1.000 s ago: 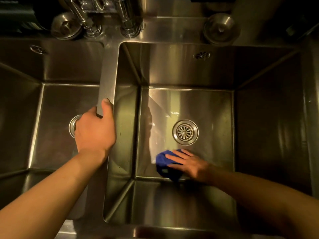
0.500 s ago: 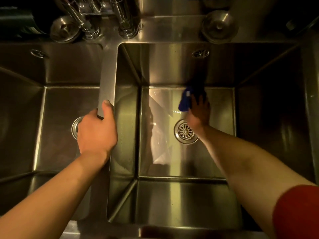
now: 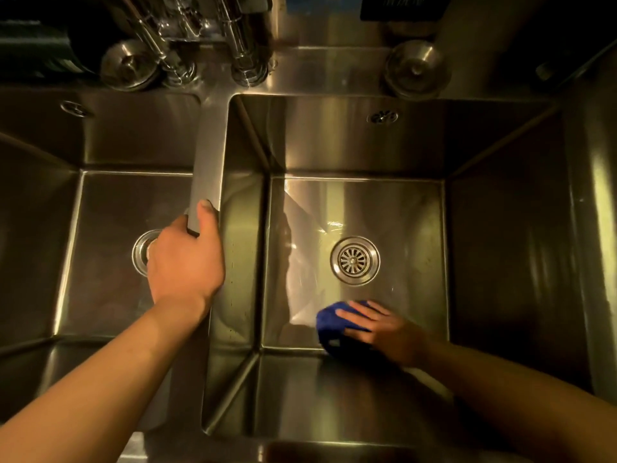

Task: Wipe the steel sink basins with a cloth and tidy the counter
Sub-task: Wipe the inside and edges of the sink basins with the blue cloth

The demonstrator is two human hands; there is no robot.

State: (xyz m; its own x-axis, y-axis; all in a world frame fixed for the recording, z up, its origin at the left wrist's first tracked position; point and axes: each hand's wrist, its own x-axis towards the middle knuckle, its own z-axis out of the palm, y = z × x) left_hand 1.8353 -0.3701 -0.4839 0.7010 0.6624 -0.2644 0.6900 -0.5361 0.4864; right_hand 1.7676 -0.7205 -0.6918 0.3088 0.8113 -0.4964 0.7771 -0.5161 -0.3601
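Two steel sink basins lie below me, a left basin (image 3: 110, 208) and a right basin (image 3: 360, 202), split by a steel divider (image 3: 208, 155). My left hand (image 3: 185, 259) grips the divider, thumb on top and fingers curled over its left side. My right hand (image 3: 380, 324) presses a blue cloth (image 3: 329, 320) flat onto the right basin's floor, at the near edge, fingers straight and spread. The round drain (image 3: 355, 261) sits just beyond the cloth. Part of the cloth is hidden under my palm.
Tap pipes and fittings (image 3: 187, 31) rise at the back above the divider. Two round steel plugs stand on the back ledge, one left (image 3: 128, 65) and one right (image 3: 415, 66). The left basin's drain (image 3: 143, 250) peeks out beside my left hand.
My right hand swept the cloth from the far side of the right basin floor back to the near edge. My left hand stayed gripping the divider.
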